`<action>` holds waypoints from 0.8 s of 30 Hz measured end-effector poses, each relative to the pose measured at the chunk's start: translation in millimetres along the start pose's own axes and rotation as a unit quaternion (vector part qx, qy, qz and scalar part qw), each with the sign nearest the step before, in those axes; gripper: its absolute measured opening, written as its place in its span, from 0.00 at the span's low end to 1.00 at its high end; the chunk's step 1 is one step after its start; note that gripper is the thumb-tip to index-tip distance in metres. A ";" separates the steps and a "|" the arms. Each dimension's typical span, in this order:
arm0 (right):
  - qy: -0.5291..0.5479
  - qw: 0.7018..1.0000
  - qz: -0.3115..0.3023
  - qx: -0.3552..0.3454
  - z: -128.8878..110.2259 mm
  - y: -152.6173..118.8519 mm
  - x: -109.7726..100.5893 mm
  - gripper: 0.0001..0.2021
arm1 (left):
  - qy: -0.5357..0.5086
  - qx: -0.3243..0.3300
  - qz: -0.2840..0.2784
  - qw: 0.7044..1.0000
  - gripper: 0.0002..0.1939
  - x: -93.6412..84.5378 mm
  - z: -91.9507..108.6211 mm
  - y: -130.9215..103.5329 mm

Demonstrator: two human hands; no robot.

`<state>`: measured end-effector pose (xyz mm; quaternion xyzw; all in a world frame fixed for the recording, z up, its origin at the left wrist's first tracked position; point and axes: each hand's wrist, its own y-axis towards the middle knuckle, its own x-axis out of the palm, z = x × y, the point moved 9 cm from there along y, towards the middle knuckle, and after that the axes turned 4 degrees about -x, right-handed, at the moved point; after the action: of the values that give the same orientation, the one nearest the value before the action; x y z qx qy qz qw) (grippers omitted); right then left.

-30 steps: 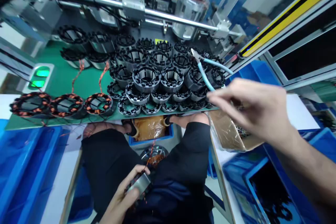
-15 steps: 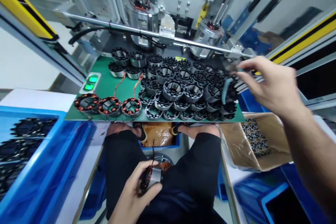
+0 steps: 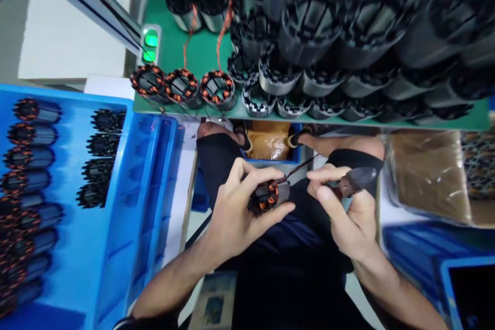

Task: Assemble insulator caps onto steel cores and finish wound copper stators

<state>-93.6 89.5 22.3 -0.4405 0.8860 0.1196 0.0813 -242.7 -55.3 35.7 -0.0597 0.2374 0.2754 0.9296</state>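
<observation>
Stator (image 3: 273, 196) partly hidden, tool (image 3: 359, 180) blurred

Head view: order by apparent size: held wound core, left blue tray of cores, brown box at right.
1. Blue tray, cut off by frame
2. Brown box, also cut off
3. Wound core, in the left hand

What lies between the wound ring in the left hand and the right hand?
In the head view, a dark twisted wire lead slants from the wound ring toward the right hand; whether they touch is unclear.
</observation>
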 end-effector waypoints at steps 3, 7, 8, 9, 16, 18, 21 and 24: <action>0.039 0.999 0.025 -0.010 -13.4 7.9 5.0 0.06 | 0.037 0.019 -0.013 0.999 0.23 15.2 5.7 -3.2; 0.064 0.996 0.051 0.024 -8.6 13.2 1.0 0.04 | -0.014 0.032 0.022 0.999 0.27 23.3 1.9 -7.2; 0.082 0.994 0.048 0.047 -1.1 12.2 2.8 0.07 | -0.049 0.032 0.035 0.998 0.28 23.6 -1.1 -8.2; 0.105 0.991 0.042 0.070 6.7 10.8 6.2 0.09 | -0.088 0.026 0.041 0.995 0.28 24.7 -5.5 -9.3; 0.127 0.983 -0.003 0.135 17.6 15.1 30.9 0.18 | -0.357 -0.125 -0.027 0.925 0.13 54.6 -41.3 -24.9; 0.102 0.986 -0.018 0.130 12.8 19.2 32.6 0.15 | -0.407 -0.167 -0.020 0.898 0.09 59.7 -47.3 -27.1; 0.051 0.991 -0.036 0.121 11.5 16.5 25.9 0.07 | -0.420 -0.192 0.009 0.887 0.14 59.5 -53.2 -24.1; -0.016 0.991 -0.064 0.117 14.2 1.6 10.7 0.10 | -0.319 -0.182 0.056 0.929 0.16 47.9 -59.1 -19.8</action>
<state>-100.8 86.3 6.3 -0.4821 0.8623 0.0170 0.1540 -220.9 -63.1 -39.5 -0.1234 -0.1227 0.3699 0.9127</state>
